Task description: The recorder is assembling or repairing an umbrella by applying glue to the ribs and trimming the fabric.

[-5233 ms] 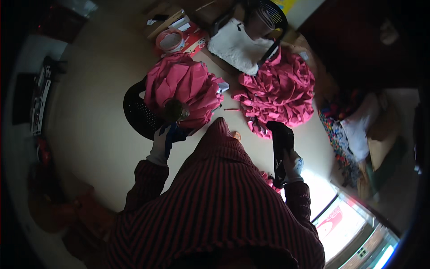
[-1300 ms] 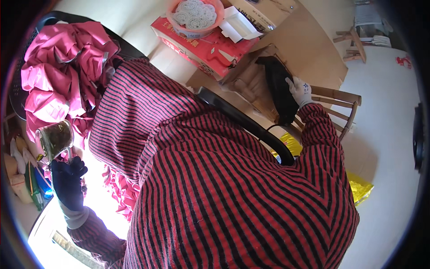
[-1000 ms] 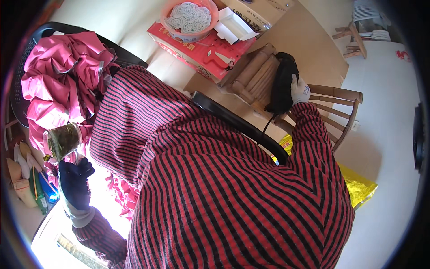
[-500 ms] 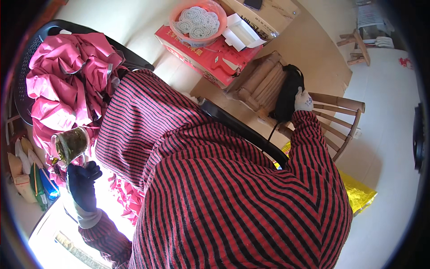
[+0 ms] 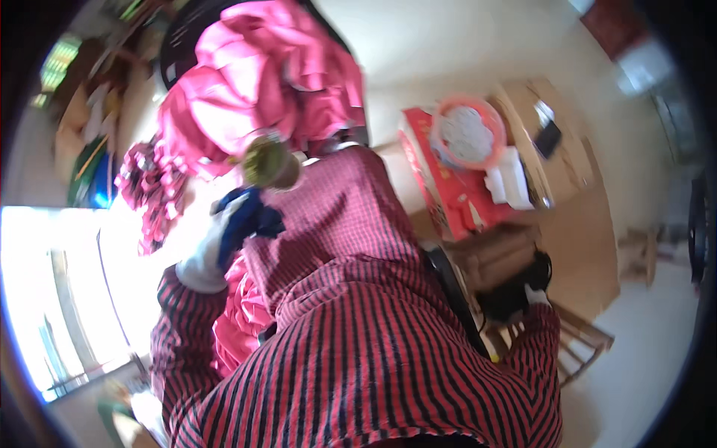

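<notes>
Upper left of centre, left hand (image 5: 240, 222), fingers curled, apparently grips a green-filled mug (image 5: 272, 163), perhaps to steady it; lower right, right hand (image 5: 536, 296), fingers closed on a black pouch (image 5: 512, 292), bamboo chair (image 5: 494, 259) likely bearing its weight.

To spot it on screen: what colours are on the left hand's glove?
Dark blue, with white toward the wrist; the head view shows the glove best.
</notes>
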